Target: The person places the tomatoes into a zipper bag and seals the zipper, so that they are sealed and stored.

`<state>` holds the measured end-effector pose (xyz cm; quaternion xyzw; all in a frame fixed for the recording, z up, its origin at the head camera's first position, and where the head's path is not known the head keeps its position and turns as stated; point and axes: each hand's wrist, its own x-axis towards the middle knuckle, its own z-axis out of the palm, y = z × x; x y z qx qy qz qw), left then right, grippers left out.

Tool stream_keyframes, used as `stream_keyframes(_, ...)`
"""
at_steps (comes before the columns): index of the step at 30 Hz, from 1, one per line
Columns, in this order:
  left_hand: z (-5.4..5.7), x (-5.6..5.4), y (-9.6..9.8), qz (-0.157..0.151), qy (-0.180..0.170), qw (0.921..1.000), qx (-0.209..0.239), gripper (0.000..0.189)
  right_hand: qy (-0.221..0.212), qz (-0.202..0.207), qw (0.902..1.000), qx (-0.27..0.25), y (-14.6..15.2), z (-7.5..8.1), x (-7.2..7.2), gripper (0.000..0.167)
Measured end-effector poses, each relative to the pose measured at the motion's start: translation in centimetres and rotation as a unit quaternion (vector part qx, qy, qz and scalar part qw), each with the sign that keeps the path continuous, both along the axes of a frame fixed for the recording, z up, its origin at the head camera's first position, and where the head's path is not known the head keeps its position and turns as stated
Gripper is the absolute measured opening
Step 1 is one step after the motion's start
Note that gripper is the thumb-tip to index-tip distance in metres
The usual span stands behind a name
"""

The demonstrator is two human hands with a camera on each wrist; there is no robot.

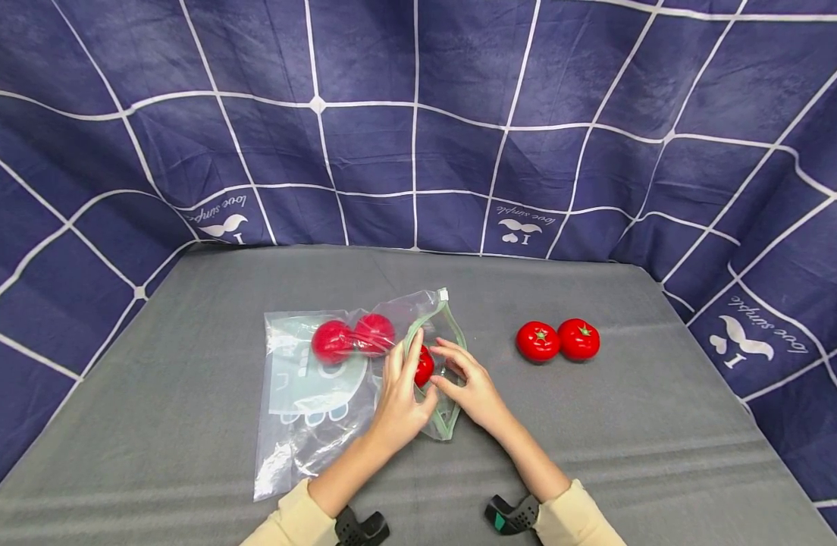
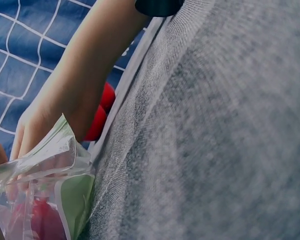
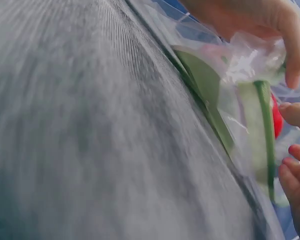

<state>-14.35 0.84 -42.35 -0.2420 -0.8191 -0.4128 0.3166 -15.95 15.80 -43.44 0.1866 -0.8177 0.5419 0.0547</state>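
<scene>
Tomatoes right of bag enclosing red fruits; left hand straight-fingered, right hand loosely spread, both empty.

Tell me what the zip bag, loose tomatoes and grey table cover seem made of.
Zip bag: probably thin, glossy plastic film; clear, creased, glinting.
Loose tomatoes: smooth, shiny, with highlights; real skin or plastic, can't tell.
Grey table cover: likely matte woven fabric, its weave showing.

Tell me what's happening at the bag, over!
Left grip and right grip at bag mouth. Tomato between them, at the opening. Two red ones deeper inside. Nothing plainly blocking.
</scene>
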Motion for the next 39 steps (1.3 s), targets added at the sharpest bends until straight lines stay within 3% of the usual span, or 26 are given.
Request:
stream_keyframes(7,0.0,0.1,0.0,-0.007,-0.015,0.9998,0.012,0.087,0.016,-0.039,0.9991,-0.006,1.5,2.2,1.5,0.041)
stream_keyframes(12,-0.1,0.1,0.0,-0.013,-0.024,0.9993,0.024,0.087,0.076,-0.106,0.99,-0.055,3.3,2.8,1.9,0.039)
stream_keyframes(16,-0.1,0.1,-0.1,-0.017,-0.03,0.9988,0.034,0.085,0.157,-0.163,0.9657,-0.128,5.6,3.2,1.4,0.037)
stream_keyframes(19,-0.2,0.1,0.0,-0.018,-0.032,0.9987,0.036,0.084,0.184,-0.213,0.9475,-0.151,7.4,3.6,1.0,0.034)
stream_keyframes(24,-0.2,0.1,0.0,-0.019,-0.026,0.9988,0.036,0.084,0.197,-0.307,0.921,-0.136,10.6,3.6,0.4,0.033)
stream_keyframes(31,-0.2,0.1,0.0,-0.019,-0.024,0.9991,0.03,0.085,0.196,-0.41,0.8887,-0.057,15.1,1.2,-1.0,0.036)
stream_keyframes(34,-0.2,0.2,0.0,-0.019,-0.03,0.999,0.029,0.085,0.166,-0.428,0.8879,-0.02,16.1,0.7,-1.0,0.038)
stream_keyframes(39,-0.2,0.1,-0.1,-0.019,-0.034,0.9988,0.03,0.085,0.095,-0.404,0.9095,0.018,16.7,0.1,-1.0,0.045)
